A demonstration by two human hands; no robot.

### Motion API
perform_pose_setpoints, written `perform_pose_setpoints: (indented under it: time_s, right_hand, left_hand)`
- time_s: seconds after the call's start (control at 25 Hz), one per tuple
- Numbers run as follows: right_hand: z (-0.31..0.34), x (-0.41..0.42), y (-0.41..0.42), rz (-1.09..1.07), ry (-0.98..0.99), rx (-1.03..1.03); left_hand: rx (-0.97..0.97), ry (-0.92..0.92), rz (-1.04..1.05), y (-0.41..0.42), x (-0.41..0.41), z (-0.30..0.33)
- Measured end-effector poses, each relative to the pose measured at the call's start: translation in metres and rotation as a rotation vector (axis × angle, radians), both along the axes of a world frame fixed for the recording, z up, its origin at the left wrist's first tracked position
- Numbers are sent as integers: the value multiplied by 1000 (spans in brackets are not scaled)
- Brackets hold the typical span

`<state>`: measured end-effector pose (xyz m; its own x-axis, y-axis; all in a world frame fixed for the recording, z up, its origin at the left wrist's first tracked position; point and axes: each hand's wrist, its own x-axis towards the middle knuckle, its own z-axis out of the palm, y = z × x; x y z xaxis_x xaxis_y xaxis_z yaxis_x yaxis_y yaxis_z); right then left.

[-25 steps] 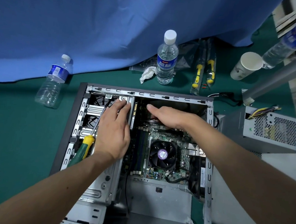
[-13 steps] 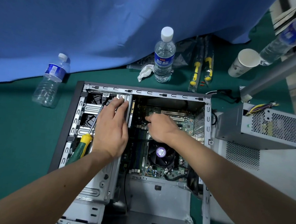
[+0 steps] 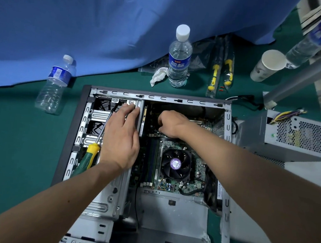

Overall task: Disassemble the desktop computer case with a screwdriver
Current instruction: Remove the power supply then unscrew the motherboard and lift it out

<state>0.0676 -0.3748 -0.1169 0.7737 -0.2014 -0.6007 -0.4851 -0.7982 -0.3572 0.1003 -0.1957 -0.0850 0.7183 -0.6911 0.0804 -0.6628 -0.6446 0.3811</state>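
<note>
Far left, a clear plastic bottle [image 3: 55, 84] lies tilted on the green mat [image 3: 21, 140], its cap toward the blue cloth [image 3: 105, 22] that hangs across the back.

The computer case [image 3: 228, 126] lies on its side on the mat, centre of view, side panel off and interior exposed. In its left section a screwdriver [image 3: 92, 150] with a green and yellow handle rests on the silver drive cage [image 3: 97, 115], its shaft running up and to the right under the left hand [image 3: 121, 139]. That hand lies flat on the cage, fingers straight and held close together, fingertips at the cage's top edge beside a round screw [image 3: 132, 101]. It is not gripping the screwdriver.

Right of the cage, the right hand [image 3: 171, 124] is down on the upper part of the motherboard [image 3: 195, 180], fingers curled under. Whether it pinches anything cannot be told; the fingertips are hidden. Below it sits the black CPU fan [image 3: 175, 163].

Behind the case, an upright water bottle [image 3: 180, 56] stands just beside a crumpled tissue [image 3: 158, 75]. Further right lie two packaged yellow-handled tools [image 3: 221, 68], then a paper cup [image 3: 268, 65]. At far right a grey power supply [image 3: 295, 138] sits beside the case, with coloured wires at its top.
</note>
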Motion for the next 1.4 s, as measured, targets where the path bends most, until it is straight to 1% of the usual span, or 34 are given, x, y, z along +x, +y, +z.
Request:
perform_pose_setpoints:
  time_s: [0.08, 0.24, 0.36, 0.56, 0.64, 0.76, 0.84, 0.92, 0.96, 1.0, 1.12, 1.16, 1.2, 1.32, 1.4]
  right_hand:
    - [-5, 0, 3, 58, -57, -89]
    - [-14, -7, 9, 40, -160, -123]
    - [-18, -7, 12, 52, -192, -174]
    - [-19, -1, 14, 146, -171, -252]
    - [-16, 4, 9, 177, -139, -228]
    - [-14, 8, 1, 156, -107, -151]
    - [-15, 5, 5, 200, -125, -232]
    - [-15, 0, 15, 329, -150, -352]
    - [-15, -1, 16, 359, -134, -376]
    - [-17, 0, 15, 335, -132, -353]
    - [-14, 5, -3, 82, -84, -106]
    - [-13, 3, -7, 62, -85, -75]
    - [-12, 0, -8, 75, -89, -71]
    - [-6, -13, -1, 141, -140, -143]
    - [2, -21, 0, 85, -159, -136]
  left_hand:
    - [-3, -1, -1, 0, 0, 0]
    - [-5, -8, -1, 0, 0, 0]
    - [-18, -10, -7, -1, 0, 1]
    - [-16, -2, -6, -1, 1, 0]
    - [-15, 0, -8, 0, 0, 1]
    - [-9, -4, -11, 0, 0, 1]
    - [-10, -5, -8, 0, 1, 0]
    - [-11, -6, -5, 0, 0, 0]
    - [-13, -6, -4, 0, -1, 0]
    - [-14, -6, -3, 1, -1, 0]
    - [-17, -4, -2, 1, 0, -1]
    - [-16, -1, -2, 1, 0, -1]
    - [-15, 3, -4, 1, 0, -1]
    - [-17, 11, -11, 1, 0, 0]
    - [-22, 11, -16, 1, 0, 0]
